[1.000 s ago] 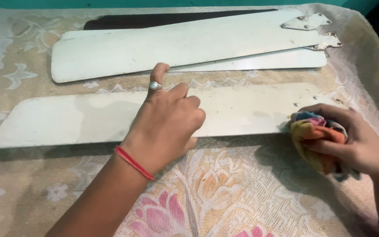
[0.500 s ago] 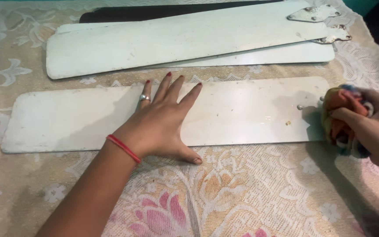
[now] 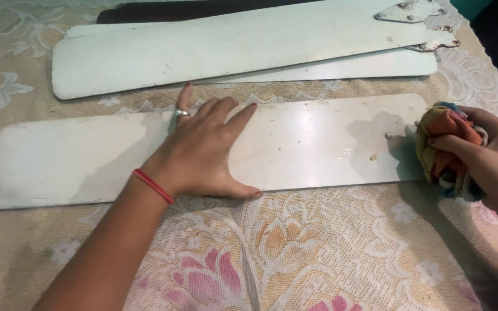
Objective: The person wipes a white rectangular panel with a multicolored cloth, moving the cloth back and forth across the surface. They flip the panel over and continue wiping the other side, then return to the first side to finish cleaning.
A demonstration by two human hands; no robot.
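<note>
- The left hand (image 3: 203,150) is laid flat and released, palm down with fingers spread, on the middle of the near fan blade (image 3: 318,141). Nothing is grasped by it; the blade is only pressed against the bench (image 3: 329,253).
- A ring (image 3: 181,113) is worn on one finger of that hand, and a red thread band (image 3: 153,185) is worn at the wrist.
- The right hand (image 3: 485,155) is clenched around a bunched multicoloured cloth (image 3: 442,147), which is held against the right end of the near fan blade, just beside its mounting holes (image 3: 387,136).
- The near fan blade is placed lengthwise across the bench, on a lace cover with a floral pattern (image 3: 295,242). Dull patches are seen along its left half.
- Two more blades (image 3: 231,49) are stacked behind it, apart from the left hand's fingertips. Rusted metal brackets (image 3: 427,26) are fitted at their right ends.
- Judged risk: the blade may be shifted or pivoted on the cover if the cloth is pushed hard while the flat palm is pressed only lightly.
- Judged risk: the lace cover may be bunched or dragged beneath the blade, since it is loose.
- Judged risk: the cloth may be snagged on the mounting holes or on the blade's thin end edge.
- Judged risk: the stacked blades may be knocked if the near blade is slid backwards.
</note>
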